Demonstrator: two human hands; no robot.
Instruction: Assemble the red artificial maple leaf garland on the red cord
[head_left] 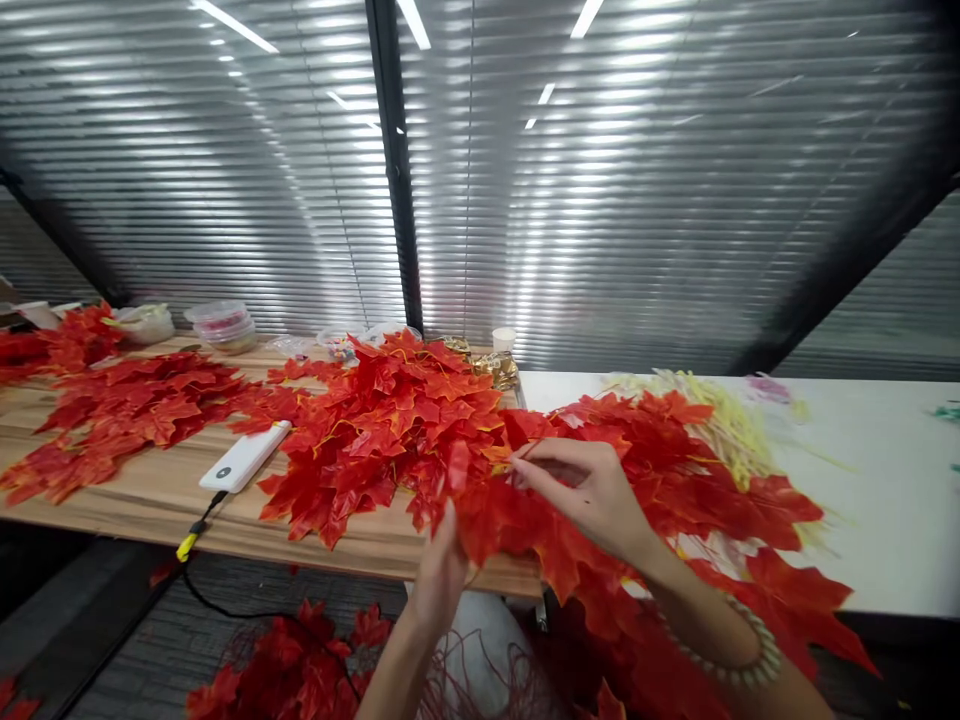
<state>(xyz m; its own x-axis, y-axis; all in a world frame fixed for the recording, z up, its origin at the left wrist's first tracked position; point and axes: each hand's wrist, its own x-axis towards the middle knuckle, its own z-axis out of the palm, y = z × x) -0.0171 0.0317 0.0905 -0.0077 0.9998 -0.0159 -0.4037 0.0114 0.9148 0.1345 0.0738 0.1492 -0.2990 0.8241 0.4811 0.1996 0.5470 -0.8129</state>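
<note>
My left hand (441,575) is closed on the edge of a red artificial maple leaf (484,520) at the front edge of the wooden table. To its right, my right hand (589,490) pinches with thumb and forefinger near the leaf's yellowish stem end. What exactly lies between those fingertips is too small to make out. Behind both hands rises a big heap of red maple leaves (420,400). More leaves (660,480) spread under and beyond my right hand and hang over the front edge, below my forearm.
A white power bank (246,458) with a black cable lies on the wooden table (157,495). Plastic tubs (221,325) and a paper cup (504,340) stand at the back. Yellow strands (739,440) rest on the white table (885,500). Leaves (300,660) and red strings lie below.
</note>
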